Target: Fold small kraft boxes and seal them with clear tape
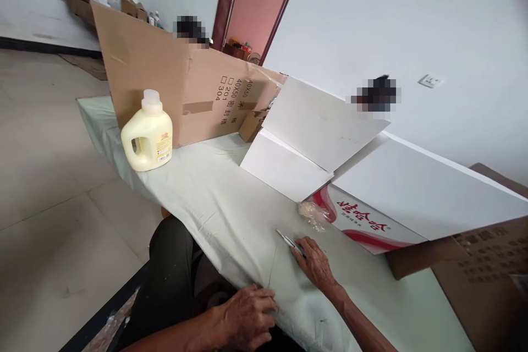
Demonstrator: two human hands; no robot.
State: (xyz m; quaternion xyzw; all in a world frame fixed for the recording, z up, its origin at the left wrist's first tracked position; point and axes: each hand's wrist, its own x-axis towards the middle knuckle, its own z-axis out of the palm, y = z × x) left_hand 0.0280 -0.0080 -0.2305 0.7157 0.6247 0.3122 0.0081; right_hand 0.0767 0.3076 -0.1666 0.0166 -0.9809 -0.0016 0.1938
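My right hand [314, 264] rests on the pale green tablecloth [223, 198], its fingers closed around a slim silver pointed tool [291, 243]. The tool's tip points away to the left, and its exact kind is hard to tell. My left hand [249, 316] is at the near edge of the table with its fingers curled; whatever lies inside them, if anything, is hidden. Just beyond the right hand lies a crumpled clear plastic wrapper [313, 214]. It touches a white and red printed carton [363, 217] with raised white flaps.
A pale yellow detergent bottle [148, 135] stands at the table's left edge. Behind it rises a large brown cardboard box [160, 71], with a small brown box [250, 125] alongside. Another brown carton [482, 280] stands at right. Two people's heads, blurred, show behind the boxes.
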